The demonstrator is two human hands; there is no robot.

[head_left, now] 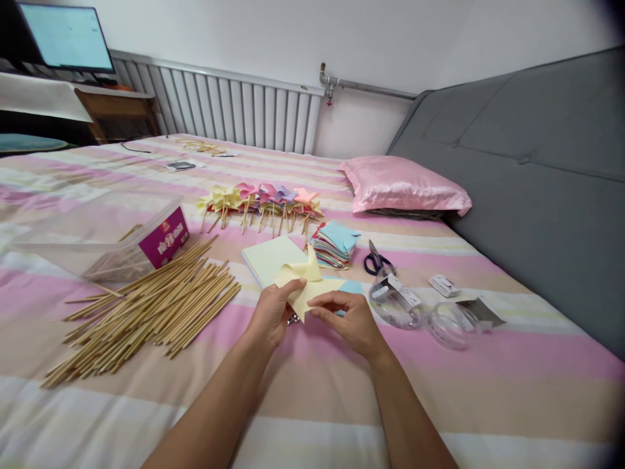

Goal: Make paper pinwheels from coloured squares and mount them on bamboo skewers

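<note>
A pale yellow paper pinwheel (312, 290), partly folded, is held up between my two hands. My left hand (271, 309) pinches its left side, thumb on top near the centre. My right hand (351, 319) has thumb and fingertips closed at its lower right corner. Beneath and behind it lies a stack of pale paper sheets (263, 254). A few small shiny metal pieces (293, 318) show just under the left hand. Farther back is a pile of coloured cut paper squares (336, 244), with dark-handled scissors (375, 259) to its right.
Many wooden sticks (156, 306) lie left, beside a clear plastic box (112, 228). Finished pinwheels (263, 198) lie in a row behind. A clear round container (393, 303), its lid (452, 326) and a small white box (444, 285) sit right. A pink pillow (405, 185) rests by the headboard.
</note>
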